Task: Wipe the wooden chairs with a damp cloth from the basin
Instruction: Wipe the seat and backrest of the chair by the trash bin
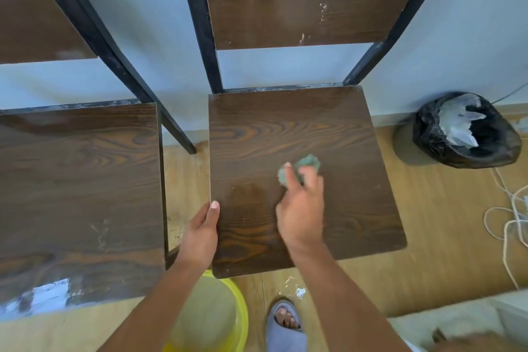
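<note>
Two dark wooden chairs with black metal frames stand side by side against a pale wall. On the seat of the right chair (328, 128), my right hand (301, 208) presses a small green cloth (307, 164), bunched under the fingers; the hand is motion-blurred. A damp sheen shows on the seat near the cloth. My left hand (201, 233) grips the left edge of that same seat, thumb on top. The left chair (77, 180) has whitish smears near its front edge. A yellow basin (228, 317) sits on the floor below, between my arms.
A black bin bag (468, 131) with clear plastic inside sits on the floor to the right by the wall. White cables (511, 220) lie along the right edge. My foot in a grey slipper (285, 326) stands beside the basin on the wood-look floor.
</note>
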